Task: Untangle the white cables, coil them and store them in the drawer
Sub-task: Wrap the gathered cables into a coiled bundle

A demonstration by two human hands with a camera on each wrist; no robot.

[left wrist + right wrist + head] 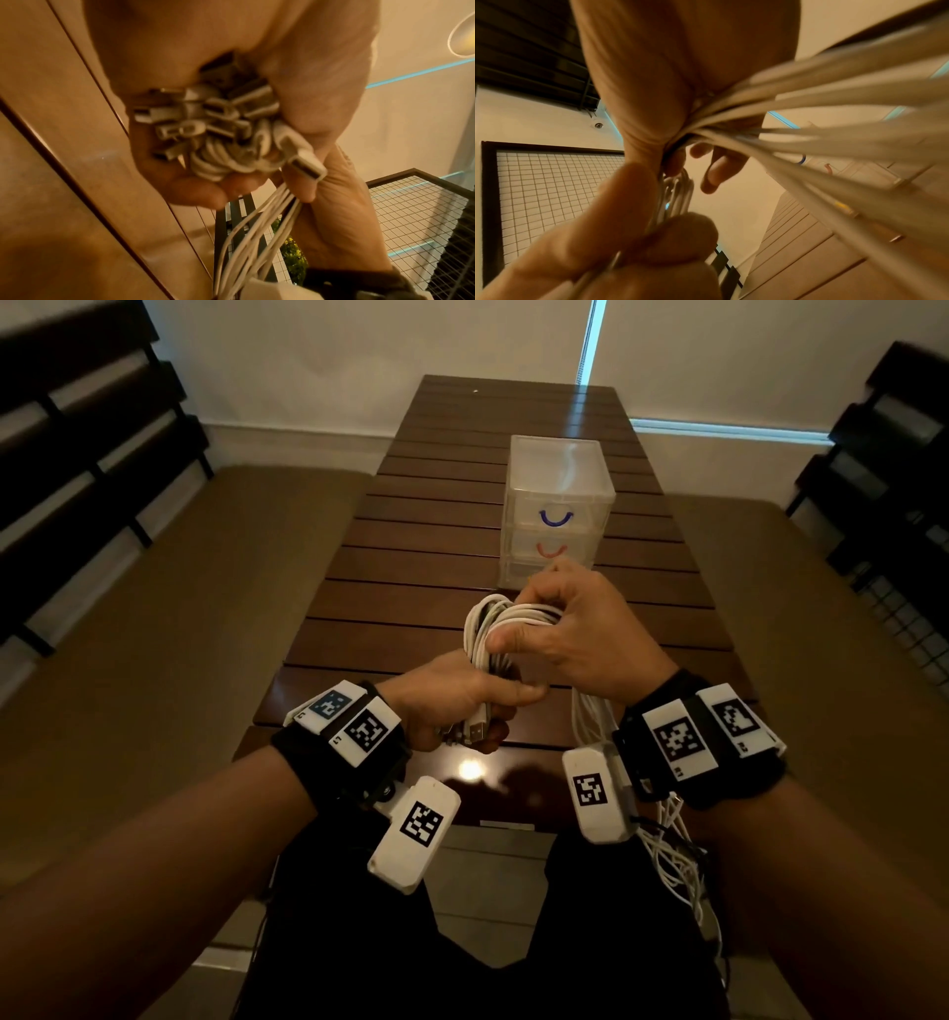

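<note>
The left hand has its grip closed tight around the bundle of thin white rubbery cables, fist clamped on the lower end where the plugs gather. In the left wrist view that cluster of white-sleeved metal USB plugs crowds against the palm, one long plug poking out past the fingers. The right hand is curled over the top of the loops, thumb and fingers pinching the strands as they arc round; its grip is clamped on the same cables. Below that hand, loose white tails hang down past the wrist, off the desk edge toward the lap.

The coil is held in the air, just in front of the clear plastic three-drawer box, which stands on the dark brown slatted wooden desk. Its drawers, marked by a blue and a red curved handle, look closed.

The smooth, springy cables probably want to unwind: if either grip slackens, the loops could spring apart. The hanging tails might snag on the wrist devices or knot again, and the stiff plugs could catch on neighbouring strands while winding.
</note>
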